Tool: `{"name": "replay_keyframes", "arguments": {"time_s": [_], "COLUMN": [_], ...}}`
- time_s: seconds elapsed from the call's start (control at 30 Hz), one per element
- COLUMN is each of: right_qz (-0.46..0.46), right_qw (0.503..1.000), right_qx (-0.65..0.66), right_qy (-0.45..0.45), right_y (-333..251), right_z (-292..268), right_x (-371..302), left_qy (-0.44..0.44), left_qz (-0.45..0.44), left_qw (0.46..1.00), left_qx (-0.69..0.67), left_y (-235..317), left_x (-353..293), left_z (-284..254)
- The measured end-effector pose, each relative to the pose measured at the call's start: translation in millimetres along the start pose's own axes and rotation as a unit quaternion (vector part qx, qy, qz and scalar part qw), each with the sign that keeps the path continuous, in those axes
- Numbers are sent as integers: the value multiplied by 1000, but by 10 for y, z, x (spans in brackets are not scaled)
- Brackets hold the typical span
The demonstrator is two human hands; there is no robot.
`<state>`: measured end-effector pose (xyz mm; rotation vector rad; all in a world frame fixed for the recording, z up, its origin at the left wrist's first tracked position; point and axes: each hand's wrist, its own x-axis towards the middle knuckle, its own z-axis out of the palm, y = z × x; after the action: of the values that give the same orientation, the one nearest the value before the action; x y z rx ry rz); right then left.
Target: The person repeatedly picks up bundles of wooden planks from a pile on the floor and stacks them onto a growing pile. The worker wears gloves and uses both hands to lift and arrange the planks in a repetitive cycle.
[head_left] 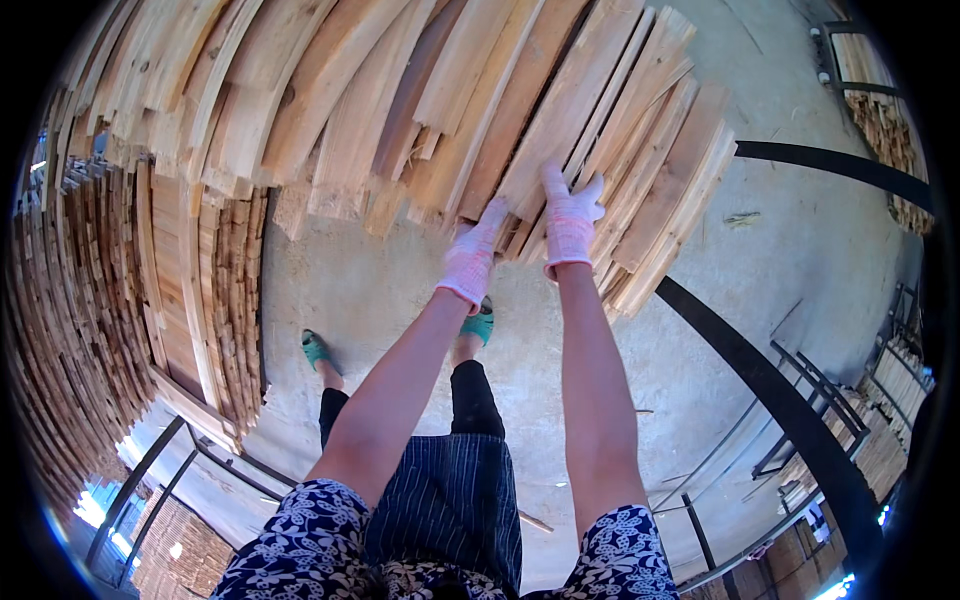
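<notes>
In the head view, both gloved hands were at the near end of one board [572,95], which lay in the top layer of the pile [330,130], its end pointing toward the person. The left hand [474,258] was at that end's left corner, narrow, its fingers close together; the right hand [571,222] lay along the right edge, its digits spread apart. Whether either had closed on the wood could not be told, since the undersides were hidden.

The main risk, as I judged it, was at the fingers: the neighbouring boards lay tight alongside, so a sideways shift could have pinched them. The ends looked rough, and a splinter might have worked through the knit gloves. To the right, several narrow strips [640,165] lay unevenly, some jutting out; dragging the board against them could have pulled one loose. A falling piece would have threatened the feet, which stood on the floor [385,300] below in open green slippers [479,324]. A weak hold at one end only could also have let the board twist.
</notes>
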<state>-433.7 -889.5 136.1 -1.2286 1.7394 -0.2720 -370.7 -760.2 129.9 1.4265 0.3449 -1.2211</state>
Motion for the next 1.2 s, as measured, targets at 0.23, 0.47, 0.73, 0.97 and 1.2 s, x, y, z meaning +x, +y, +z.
{"name": "replay_keyframes", "arguments": {"time_s": [0.23, 0.47, 0.73, 0.97, 1.2], "right_qz": [-27, -48, 94, 92, 300], "right_qw": [990, 961, 860, 906, 845], "right_qx": [120, 200, 453, 338, 343], "right_qy": [-73, -184, -218, -237, -281], "right_y": [376, 1648, 1996, 1634, 1669], "right_z": [-90, -104, 167, -95, -780], "right_x": [-176, -725, -376, -1089, -3037], "left_qy": [69, 24, -181, -213, -318], "left_qz": [59, 19, 67, 8, -73], "left_qw": [989, 989, 878, 879, 849], "left_qx": [118, 143, 437, 427, 416], "left_y": [-350, -1004, -173, -1, -152], "left_x": [-91, -553, 83, -57, -1528], "left_z": [-75, -998, -782, -970, -2323]}}
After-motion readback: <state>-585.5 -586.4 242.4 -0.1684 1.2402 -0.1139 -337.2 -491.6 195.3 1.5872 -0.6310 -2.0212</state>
